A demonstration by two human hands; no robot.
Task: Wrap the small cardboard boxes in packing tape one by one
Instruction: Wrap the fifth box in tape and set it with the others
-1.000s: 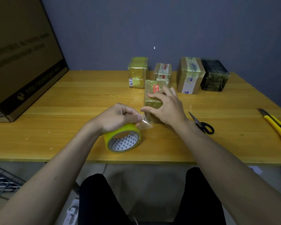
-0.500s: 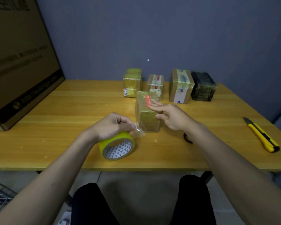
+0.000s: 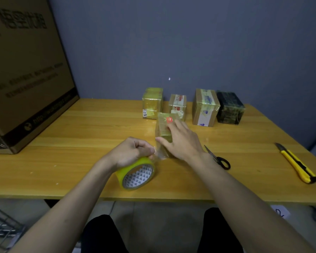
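Mid-wrap: your right hand [image 3: 181, 141] lies flat on the small box [image 3: 164, 128] at the table [image 3: 80, 143] centre, your left hand [image 3: 133, 152] grips the tape roll [image 3: 137, 175]; next, draw tape taut round the box.

Wooden table [image 3: 80, 161]: four taped boxes [image 3: 205, 109] lined along back edge, another box [image 3: 162, 128] just in front, large carton [image 3: 26, 79] at left edge, tape roll [image 3: 133, 172] near front edge, scissors [image 3: 219, 158] and utility knife [image 3: 297, 164] toward right edge.
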